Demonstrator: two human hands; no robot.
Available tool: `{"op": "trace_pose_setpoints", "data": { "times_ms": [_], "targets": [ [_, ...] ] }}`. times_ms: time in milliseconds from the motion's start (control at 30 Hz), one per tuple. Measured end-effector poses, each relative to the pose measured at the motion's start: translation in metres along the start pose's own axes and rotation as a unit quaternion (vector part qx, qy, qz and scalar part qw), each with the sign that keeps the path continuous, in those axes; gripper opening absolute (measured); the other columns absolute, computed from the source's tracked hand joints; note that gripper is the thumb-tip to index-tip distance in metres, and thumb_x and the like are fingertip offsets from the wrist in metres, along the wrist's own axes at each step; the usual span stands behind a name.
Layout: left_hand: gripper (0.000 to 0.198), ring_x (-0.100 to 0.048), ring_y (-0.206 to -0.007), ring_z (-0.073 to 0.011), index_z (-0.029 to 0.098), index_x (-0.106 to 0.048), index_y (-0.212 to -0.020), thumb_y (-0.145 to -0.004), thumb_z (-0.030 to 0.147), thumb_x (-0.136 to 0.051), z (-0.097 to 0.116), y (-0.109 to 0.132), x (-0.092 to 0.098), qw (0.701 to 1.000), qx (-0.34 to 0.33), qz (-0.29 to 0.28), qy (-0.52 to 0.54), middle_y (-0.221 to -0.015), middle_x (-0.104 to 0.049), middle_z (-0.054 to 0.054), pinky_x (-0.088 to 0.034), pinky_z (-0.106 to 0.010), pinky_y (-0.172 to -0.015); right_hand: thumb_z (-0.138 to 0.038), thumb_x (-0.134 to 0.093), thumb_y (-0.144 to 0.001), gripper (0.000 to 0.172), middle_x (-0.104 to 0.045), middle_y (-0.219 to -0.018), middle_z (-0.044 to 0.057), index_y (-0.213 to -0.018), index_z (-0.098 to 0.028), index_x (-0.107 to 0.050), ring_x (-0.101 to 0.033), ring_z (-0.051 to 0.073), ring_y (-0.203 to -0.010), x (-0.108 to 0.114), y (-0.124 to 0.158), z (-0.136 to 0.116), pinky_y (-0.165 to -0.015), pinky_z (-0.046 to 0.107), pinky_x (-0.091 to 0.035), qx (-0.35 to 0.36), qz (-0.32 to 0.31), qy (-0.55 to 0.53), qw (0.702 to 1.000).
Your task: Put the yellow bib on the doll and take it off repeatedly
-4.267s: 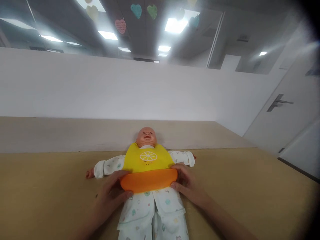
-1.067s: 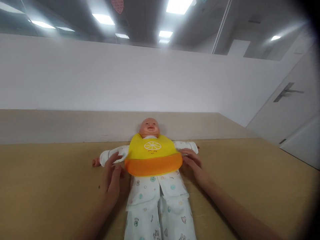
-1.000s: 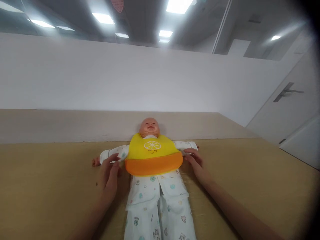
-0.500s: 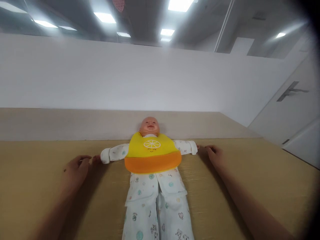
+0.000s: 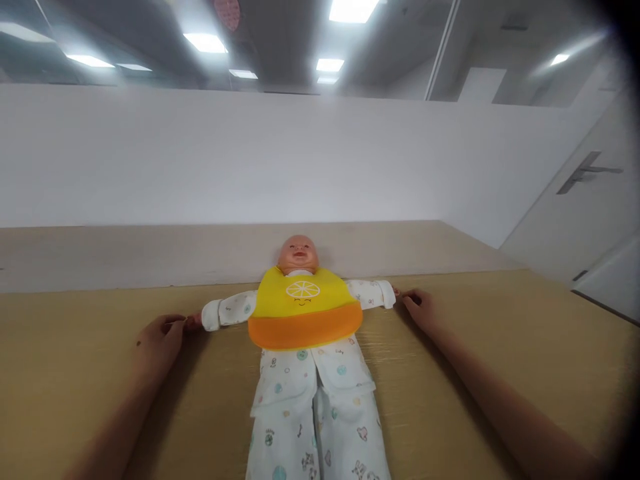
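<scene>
A baby doll [image 5: 299, 255] lies on its back with both arms stretched out sideways. It wears white printed clothes [image 5: 285, 393] and a yellow bib [image 5: 303, 300] with a citrus slice print and an orange pocket [image 5: 305, 330]. My left hand [image 5: 163, 341] is closed, thumb and fingers pinched at the doll's small hand on the left [image 5: 193, 323]. On the other side, my right hand [image 5: 419, 308] has its fingertips pinched at the doll's other hand [image 5: 397, 292], which is partly hidden.
The doll lies on a wood-toned tabletop [image 5: 480, 333]. Behind its head runs a paler raised strip [image 5: 125, 257], then a white wall [image 5: 225, 157] with glass above. A door handle [image 5: 583, 172] shows at the far right.
My right hand has moved left, its fingertips now at the doll's hand. My left hand has shifted slightly right, closer to the doll's other hand. The doll's pose looks the same.
</scene>
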State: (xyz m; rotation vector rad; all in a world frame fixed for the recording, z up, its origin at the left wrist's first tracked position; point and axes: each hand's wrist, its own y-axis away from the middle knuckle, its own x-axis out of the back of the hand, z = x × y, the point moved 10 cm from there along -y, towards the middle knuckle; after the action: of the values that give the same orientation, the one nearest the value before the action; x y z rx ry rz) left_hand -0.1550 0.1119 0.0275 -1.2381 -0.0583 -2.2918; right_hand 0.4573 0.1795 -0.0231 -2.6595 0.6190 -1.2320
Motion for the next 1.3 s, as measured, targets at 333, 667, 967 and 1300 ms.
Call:
{"op": "trace_pose_setpoints", "data": {
  "times_ms": [333, 667, 967, 1300],
  "targets": [
    [0.047, -0.061, -0.098, -0.0285, 0.016, -0.061, -0.107, -0.087, 0.056, -0.045, 0.023, -0.002, -0.005, 0.999, -0.014, -0.046, -0.014, -0.101, -0.066, -0.009, -0.046, -0.038, -0.083, -0.025, -0.053, -0.08, 0.029, -0.071, -0.088, 0.009, -0.103, -0.015, -0.066, -0.064, 0.022, -0.079, 0.005, 0.01, -0.018, -0.071, 0.032, -0.047, 0.0, -0.024, 0.043, 0.999],
    [0.042, -0.062, -0.098, -0.0254, 0.014, -0.061, -0.106, -0.088, 0.047, -0.045, 0.015, -0.001, -0.01, 0.999, -0.028, -0.028, -0.012, -0.099, -0.066, -0.007, -0.047, -0.033, -0.083, -0.018, -0.046, -0.077, 0.045, -0.067, -0.099, 0.01, -0.118, -0.017, -0.064, -0.061, 0.021, -0.077, 0.0, 0.015, -0.034, -0.075, 0.033, -0.048, 0.105, -0.038, 0.041, 0.993],
    [0.032, -0.064, -0.095, -0.0254, 0.015, -0.061, -0.097, -0.086, 0.043, -0.05, 0.027, 0.01, 0.0, 0.999, 0.003, -0.024, 0.026, -0.097, -0.068, -0.008, -0.047, -0.033, -0.081, -0.025, -0.048, -0.08, 0.043, -0.064, -0.1, 0.01, -0.119, -0.016, -0.064, -0.061, 0.021, -0.083, -0.007, 0.014, -0.024, -0.078, 0.033, -0.047, 0.101, -0.044, 0.054, 0.992],
    [0.042, -0.064, -0.094, -0.0255, 0.014, -0.061, -0.106, -0.089, 0.049, -0.043, 0.018, 0.005, -0.006, 1.0, -0.007, -0.024, -0.005, -0.1, -0.068, -0.009, -0.046, -0.032, -0.078, -0.024, -0.05, -0.083, 0.04, -0.063, -0.1, 0.01, -0.12, -0.018, -0.065, -0.06, 0.02, -0.084, -0.004, 0.016, -0.025, -0.077, 0.031, -0.046, 0.087, -0.033, 0.089, 0.992]
  ]
}}
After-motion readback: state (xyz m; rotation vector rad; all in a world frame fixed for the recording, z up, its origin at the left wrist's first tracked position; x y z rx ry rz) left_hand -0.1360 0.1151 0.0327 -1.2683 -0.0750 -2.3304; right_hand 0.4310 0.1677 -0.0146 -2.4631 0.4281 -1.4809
